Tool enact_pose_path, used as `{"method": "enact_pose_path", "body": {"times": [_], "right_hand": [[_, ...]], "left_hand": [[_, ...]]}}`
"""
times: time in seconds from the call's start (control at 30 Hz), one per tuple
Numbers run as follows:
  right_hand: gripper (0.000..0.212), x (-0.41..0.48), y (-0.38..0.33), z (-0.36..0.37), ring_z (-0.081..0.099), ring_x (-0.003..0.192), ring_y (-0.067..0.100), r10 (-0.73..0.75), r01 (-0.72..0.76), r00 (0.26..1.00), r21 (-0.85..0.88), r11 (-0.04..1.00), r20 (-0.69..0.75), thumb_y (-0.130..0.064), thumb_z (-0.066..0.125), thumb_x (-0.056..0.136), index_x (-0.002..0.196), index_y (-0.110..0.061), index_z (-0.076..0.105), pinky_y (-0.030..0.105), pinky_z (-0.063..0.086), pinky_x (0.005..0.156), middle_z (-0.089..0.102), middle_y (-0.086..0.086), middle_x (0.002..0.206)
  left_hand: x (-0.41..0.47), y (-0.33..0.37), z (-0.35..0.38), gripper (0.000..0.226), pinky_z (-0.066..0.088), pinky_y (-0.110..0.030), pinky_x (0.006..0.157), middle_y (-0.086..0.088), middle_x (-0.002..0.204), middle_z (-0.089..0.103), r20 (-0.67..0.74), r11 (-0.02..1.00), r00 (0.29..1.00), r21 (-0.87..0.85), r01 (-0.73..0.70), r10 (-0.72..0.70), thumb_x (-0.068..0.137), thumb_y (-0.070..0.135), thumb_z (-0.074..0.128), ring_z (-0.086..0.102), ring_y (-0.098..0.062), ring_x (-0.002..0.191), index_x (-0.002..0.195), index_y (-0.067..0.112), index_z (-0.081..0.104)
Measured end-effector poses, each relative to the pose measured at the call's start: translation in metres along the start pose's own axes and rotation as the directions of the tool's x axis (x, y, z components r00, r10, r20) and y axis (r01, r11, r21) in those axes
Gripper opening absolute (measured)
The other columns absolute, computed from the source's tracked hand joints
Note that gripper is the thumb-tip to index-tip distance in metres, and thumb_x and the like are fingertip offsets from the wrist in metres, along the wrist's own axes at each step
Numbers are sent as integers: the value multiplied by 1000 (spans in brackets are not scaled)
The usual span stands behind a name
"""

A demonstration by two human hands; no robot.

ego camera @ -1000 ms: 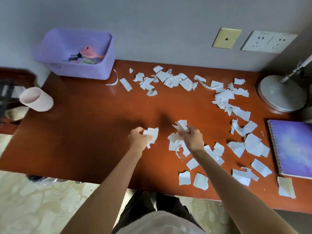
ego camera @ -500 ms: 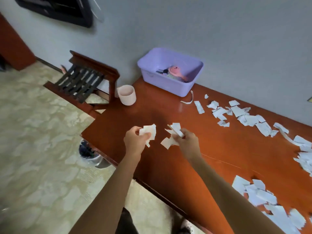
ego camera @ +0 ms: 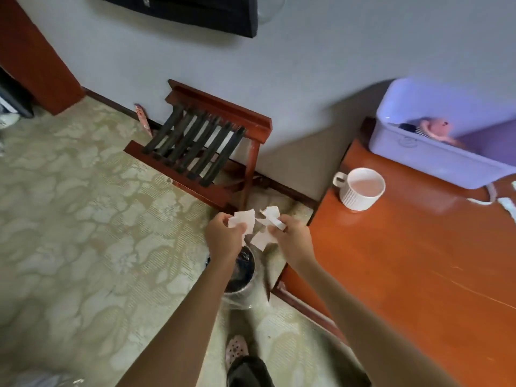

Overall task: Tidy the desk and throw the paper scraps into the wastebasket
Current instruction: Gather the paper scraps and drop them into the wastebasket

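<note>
Both hands hold paper: the left hand [ego camera: 223, 238] has its grip pinched on a torn white paper scrap [ego camera: 242, 218], and the right hand [ego camera: 294, 238] is closed on several more white scraps [ego camera: 272, 216], one of which hangs loose below the fingers. The two hands are off the left edge of the reddish-brown wooden counter [ego camera: 405, 261], above the carpeted floor, roughly over the small dark wastebasket lined with clear plastic [ego camera: 240, 275], whose mouth is partly hidden by the left forearm.

These scraps look feather-light, limp and easily creased. Judging by that, they will flutter and drift when let go, so a low release close over the mouth seems wise. A pinch across the middle of the bunch holds them best; a hold by one corner may let loose pieces slip.

On the counter's far left corner stand a white ribbed mug [ego camera: 360, 189] and a lilac plastic bin [ego camera: 435, 155].
</note>
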State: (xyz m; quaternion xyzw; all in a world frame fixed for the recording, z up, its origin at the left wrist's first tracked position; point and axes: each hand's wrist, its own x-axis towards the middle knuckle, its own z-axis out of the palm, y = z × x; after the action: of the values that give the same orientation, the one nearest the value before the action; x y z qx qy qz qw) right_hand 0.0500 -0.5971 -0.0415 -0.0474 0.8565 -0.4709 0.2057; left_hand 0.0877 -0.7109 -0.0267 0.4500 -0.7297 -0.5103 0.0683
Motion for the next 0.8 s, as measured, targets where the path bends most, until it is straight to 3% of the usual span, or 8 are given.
{"method": "enact_pose_path", "body": {"times": [0.1, 0.17, 0.33, 0.43, 0.6, 0.67, 0.73, 0.8], "right_hand": [[11, 35, -12, 62, 44, 53, 9, 57, -57, 998, -34, 998, 19, -15, 53, 92, 92, -9, 61, 16, 34, 47, 54, -1, 67], [12, 54, -7, 94, 48, 58, 11, 85, -83, 996, -65, 994, 27, -16, 52, 93, 94, -8, 61, 14, 34, 49, 54, -2, 71], [28, 101, 42, 171, 58, 92, 23, 242, -224, 966, -173, 959, 91, -17, 51, 94, 118, -5, 60, 16, 39, 65, 63, 10, 115], [18, 131, 88, 205, 53, 82, 20, 318, -289, 942, -226, 930, 105, -14, 52, 92, 105, -8, 64, 21, 40, 62, 62, 11, 97], [27, 168, 168, 265, 57, 75, 20, 430, -383, 895, -291, 877, 118, -15, 53, 91, 115, -5, 62, 26, 48, 62, 66, 14, 103], [24, 181, 198, 292, 53, 67, 16, 450, -391, 883, -322, 862, 133, -18, 53, 91, 109, -7, 64, 21, 43, 52, 65, 10, 91], [16, 193, 224, 314, 46, 61, 12, 474, -395, 867, -365, 843, 156, -20, 52, 92, 100, -9, 62, 14, 33, 45, 58, 2, 78], [10, 202, 246, 332, 41, 53, 7, 496, -410, 853, -381, 829, 161, -18, 50, 93, 89, -10, 56, 13, 31, 44, 46, -3, 64]], "left_hand": [[63, -19, -17, 23, 47, -31, 73, -14, 108, 64, 0, 997, 1000, 74, -4, 4, 84, 8, 63, 52, -20, 83, 106, 1, 61], [93, -37, -19, 22, 44, -30, 74, -14, 108, 63, 4, 994, 1000, 111, -1, 0, 85, 8, 61, 50, -19, 84, 106, 0, 60], [166, -121, -11, 22, 42, -31, 78, -18, 112, 63, 17, 963, 990, 234, 132, -139, 86, 7, 57, 57, -31, 100, 106, -2, 59], [201, -174, 9, 25, 43, -34, 85, -19, 116, 62, 59, 939, 983, 311, 147, -174, 88, 7, 53, 56, -33, 108, 110, -3, 58], [244, -254, 51, 26, 39, -27, 85, -18, 120, 60, 147, 892, 966, 433, 130, -212, 92, 8, 48, 55, -30, 112, 114, -3, 57], [261, -285, 65, 27, 40, -27, 83, -18, 120, 61, 184, 861, 957, 498, 107, -226, 93, 6, 44, 55, -30, 112, 114, -2, 57], [279, -310, 77, 25, 36, -24, 71, -20, 114, 63, 198, 830, 950, 549, 98, -243, 93, 3, 41, 57, -30, 98, 108, -5, 58], [294, -331, 88, 25, 36, -27, 73, -21, 112, 63, 207, 801, 942, 591, 95, -265, 93, 1, 39, 58, -31, 96, 106, -8, 58]]}}
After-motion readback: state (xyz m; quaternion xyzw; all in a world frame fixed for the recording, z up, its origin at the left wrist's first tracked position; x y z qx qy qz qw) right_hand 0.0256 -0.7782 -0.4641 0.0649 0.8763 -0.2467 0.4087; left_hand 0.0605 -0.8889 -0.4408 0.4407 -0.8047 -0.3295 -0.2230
